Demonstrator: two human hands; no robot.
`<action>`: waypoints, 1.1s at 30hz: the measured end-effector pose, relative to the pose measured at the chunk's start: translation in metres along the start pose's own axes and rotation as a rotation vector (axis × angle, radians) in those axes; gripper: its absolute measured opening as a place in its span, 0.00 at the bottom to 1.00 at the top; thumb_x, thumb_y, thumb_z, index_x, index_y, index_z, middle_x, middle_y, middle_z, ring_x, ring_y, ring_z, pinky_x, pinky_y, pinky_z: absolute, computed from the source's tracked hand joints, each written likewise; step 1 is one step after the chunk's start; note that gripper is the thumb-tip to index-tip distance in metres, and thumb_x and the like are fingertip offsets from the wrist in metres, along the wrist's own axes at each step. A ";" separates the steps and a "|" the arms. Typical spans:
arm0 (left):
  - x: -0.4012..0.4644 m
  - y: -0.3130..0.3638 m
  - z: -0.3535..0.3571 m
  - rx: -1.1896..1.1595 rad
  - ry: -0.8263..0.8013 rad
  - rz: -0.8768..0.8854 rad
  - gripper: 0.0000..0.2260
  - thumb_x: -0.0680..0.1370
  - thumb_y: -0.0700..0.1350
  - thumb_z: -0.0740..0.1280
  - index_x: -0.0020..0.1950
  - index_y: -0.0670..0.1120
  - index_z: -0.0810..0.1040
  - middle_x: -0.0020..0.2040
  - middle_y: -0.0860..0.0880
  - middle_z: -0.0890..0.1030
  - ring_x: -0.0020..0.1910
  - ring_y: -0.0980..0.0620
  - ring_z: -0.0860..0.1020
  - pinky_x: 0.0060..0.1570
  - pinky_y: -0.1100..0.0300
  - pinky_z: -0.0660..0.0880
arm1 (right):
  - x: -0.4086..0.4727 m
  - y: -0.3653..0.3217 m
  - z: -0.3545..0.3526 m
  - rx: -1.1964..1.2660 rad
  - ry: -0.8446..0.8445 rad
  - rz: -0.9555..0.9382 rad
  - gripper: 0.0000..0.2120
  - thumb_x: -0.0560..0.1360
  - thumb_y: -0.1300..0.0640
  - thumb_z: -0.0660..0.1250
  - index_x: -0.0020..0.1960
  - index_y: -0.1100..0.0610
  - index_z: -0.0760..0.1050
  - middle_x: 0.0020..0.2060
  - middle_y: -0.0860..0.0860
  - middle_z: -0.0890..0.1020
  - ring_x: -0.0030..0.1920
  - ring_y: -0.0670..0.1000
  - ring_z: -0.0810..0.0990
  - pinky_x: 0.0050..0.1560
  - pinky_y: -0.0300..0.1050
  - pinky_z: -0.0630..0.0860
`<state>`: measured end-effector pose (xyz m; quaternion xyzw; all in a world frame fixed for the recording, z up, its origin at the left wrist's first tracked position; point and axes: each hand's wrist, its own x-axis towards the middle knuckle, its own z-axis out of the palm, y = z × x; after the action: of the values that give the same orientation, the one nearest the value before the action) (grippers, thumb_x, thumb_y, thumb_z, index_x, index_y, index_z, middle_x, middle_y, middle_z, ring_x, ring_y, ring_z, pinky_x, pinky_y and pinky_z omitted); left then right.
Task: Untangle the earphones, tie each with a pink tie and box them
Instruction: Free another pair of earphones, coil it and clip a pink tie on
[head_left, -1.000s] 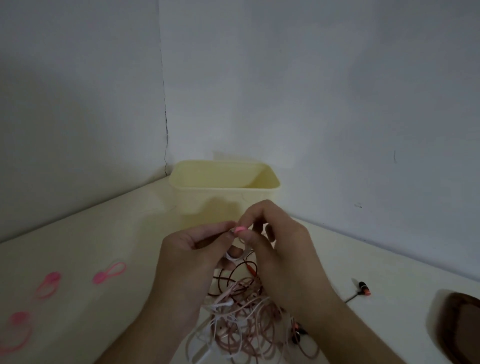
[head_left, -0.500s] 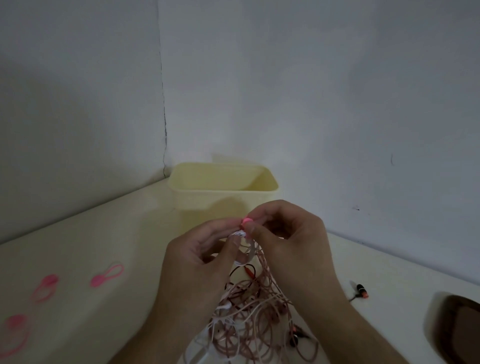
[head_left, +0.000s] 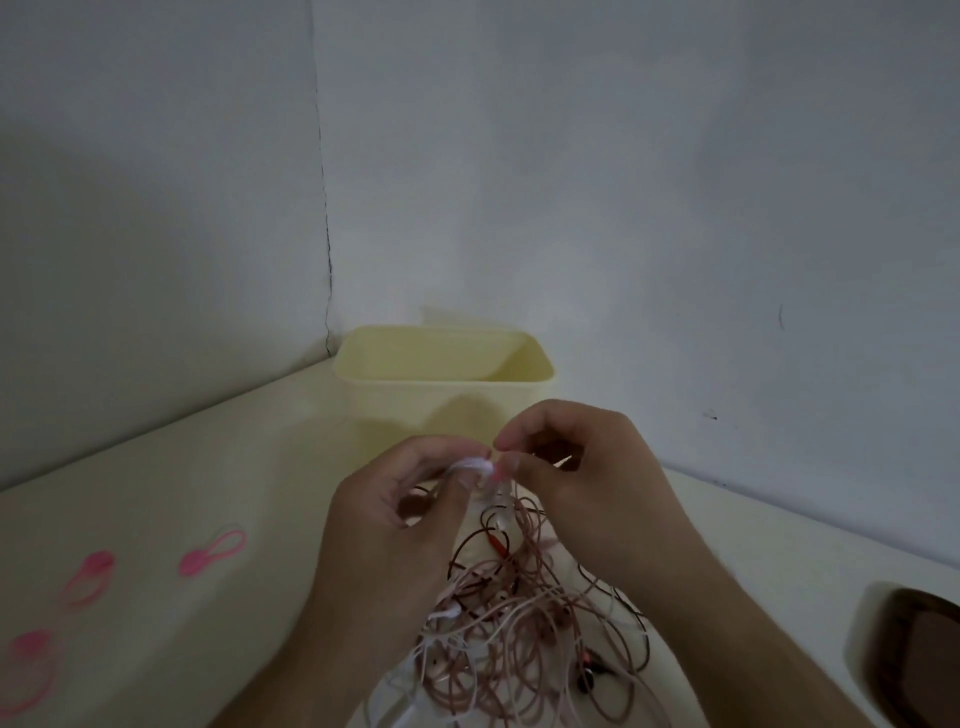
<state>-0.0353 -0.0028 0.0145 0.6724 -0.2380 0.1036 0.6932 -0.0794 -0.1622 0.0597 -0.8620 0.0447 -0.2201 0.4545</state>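
Two hands are raised over one tangle of earphones on the near surface. Left hand pinches a white bundled cord; right hand pinches beside it. One yellow box stands behind. Three pink ties lie left.

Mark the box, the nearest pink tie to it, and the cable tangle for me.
box (head_left: 410, 410): head view, bare front wall.
pink tie (head_left: 210, 555): head view, middle of the tie.
cable tangle (head_left: 511, 639): head view, middle of the pinkish loops.
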 end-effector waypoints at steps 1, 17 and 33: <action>0.004 -0.001 -0.001 0.025 -0.004 -0.007 0.12 0.79 0.42 0.73 0.57 0.59 0.85 0.53 0.57 0.87 0.55 0.57 0.85 0.56 0.53 0.79 | 0.000 0.000 -0.002 0.000 0.027 0.005 0.09 0.78 0.62 0.73 0.44 0.48 0.84 0.36 0.43 0.85 0.35 0.42 0.81 0.37 0.36 0.76; 0.045 -0.024 -0.031 0.629 0.023 -0.116 0.37 0.80 0.47 0.65 0.77 0.76 0.48 0.55 0.59 0.78 0.49 0.55 0.81 0.49 0.51 0.79 | -0.003 -0.017 0.002 0.238 0.146 0.154 0.11 0.83 0.63 0.66 0.49 0.52 0.85 0.38 0.51 0.89 0.40 0.49 0.89 0.57 0.55 0.84; 0.028 -0.028 -0.030 0.709 -0.035 -0.067 0.16 0.79 0.45 0.66 0.57 0.63 0.65 0.52 0.62 0.83 0.47 0.56 0.81 0.46 0.52 0.80 | 0.070 -0.023 0.059 -0.139 0.020 -0.043 0.09 0.82 0.59 0.68 0.56 0.48 0.85 0.43 0.44 0.87 0.44 0.43 0.85 0.42 0.36 0.80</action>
<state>0.0075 0.0192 0.0034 0.8802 -0.1767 0.1453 0.4158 0.0056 -0.1234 0.0728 -0.8899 0.0460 -0.2349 0.3882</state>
